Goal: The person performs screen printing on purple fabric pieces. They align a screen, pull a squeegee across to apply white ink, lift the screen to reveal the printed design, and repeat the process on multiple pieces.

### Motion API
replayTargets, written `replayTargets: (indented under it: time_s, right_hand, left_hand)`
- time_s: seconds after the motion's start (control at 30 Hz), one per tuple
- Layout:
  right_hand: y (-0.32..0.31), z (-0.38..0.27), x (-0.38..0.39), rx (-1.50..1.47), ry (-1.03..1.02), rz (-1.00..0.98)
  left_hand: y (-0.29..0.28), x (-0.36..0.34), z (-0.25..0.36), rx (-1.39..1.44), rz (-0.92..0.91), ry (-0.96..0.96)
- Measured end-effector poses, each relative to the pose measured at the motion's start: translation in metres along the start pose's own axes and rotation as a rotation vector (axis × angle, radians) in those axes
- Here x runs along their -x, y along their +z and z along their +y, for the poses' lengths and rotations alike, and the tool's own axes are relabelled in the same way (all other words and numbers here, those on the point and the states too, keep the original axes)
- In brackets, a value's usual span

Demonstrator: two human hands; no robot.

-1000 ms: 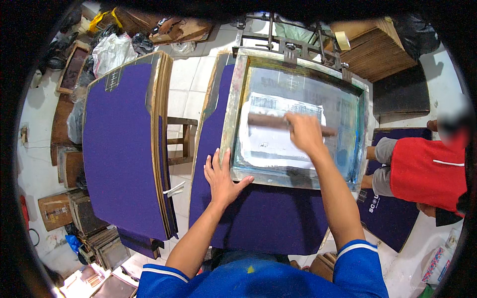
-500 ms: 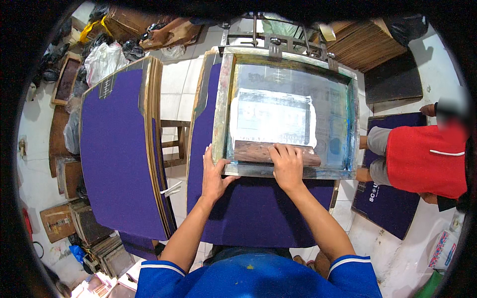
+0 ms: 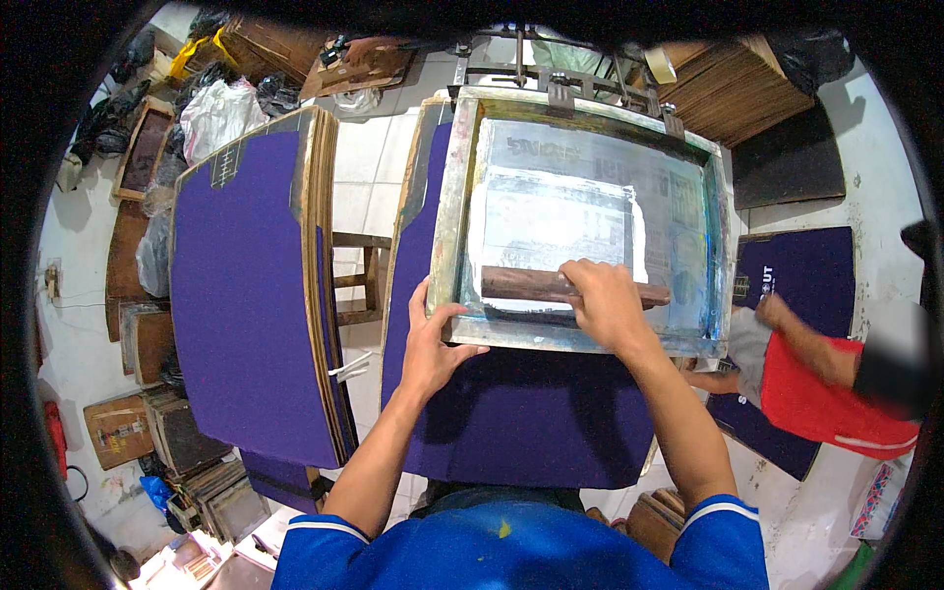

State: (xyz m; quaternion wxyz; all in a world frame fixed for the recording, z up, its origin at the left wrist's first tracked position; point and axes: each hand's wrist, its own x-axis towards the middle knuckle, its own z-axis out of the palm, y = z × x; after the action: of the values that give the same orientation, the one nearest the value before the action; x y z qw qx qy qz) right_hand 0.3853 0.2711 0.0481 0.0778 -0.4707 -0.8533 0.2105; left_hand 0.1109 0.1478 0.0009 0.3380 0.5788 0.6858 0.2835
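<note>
My right hand (image 3: 608, 303) is closed round the wooden handle of a squeegee (image 3: 519, 284), right of its middle. The squeegee lies across the mesh inside a screen printing frame (image 3: 454, 202), near the frame's front side. White ink (image 3: 503, 179) borders a pale printed area on the mesh behind it. At the front left corner, my left hand (image 3: 431, 346) grips the frame, its thumb on the front edge and fingers along the left side. Beneath the frame is a board covered in purple fabric (image 3: 531, 423). The squeegee's blade is hidden from view.
To the left stands a stack of boards with purple fabric (image 3: 256, 315) on top. Metal hinge clamps (image 3: 562, 96) hold the frame's far side. At the right, a person in red (image 3: 801, 383) leans over another printed purple panel (image 3: 811, 265). Cardboard sheets (image 3: 723, 88) are piled behind.
The squeegee has tilted and shifted slightly away from the frame's front side, with my right hand on it. My left hand keeps its hold. The person at right has bent and stretched out an arm.
</note>
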Motion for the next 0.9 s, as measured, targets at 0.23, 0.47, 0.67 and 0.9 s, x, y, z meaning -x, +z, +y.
replayTargets:
  time_s: [0.23,0.47,0.67,0.9]
  right_hand:
    - [-0.014,0.07,-0.127,0.062,0.007,-0.062]
    - [-0.005,0.053,-0.12,0.195,0.034,0.015]
    - [0.032,-0.03,0.048,0.123,-0.006,0.206]
    - [-0.067,-0.077,0.049,0.226,0.068,0.695]
  left_hand:
    - [-0.006,0.0,0.009,0.005,0.013,-0.036]
    - [-0.01,0.001,0.013,0.001,0.023,-0.026]
    - [-0.014,0.002,0.02,0.006,0.071,0.016]
    - [-0.08,-0.018,0.099,0.071,0.344,0.322]
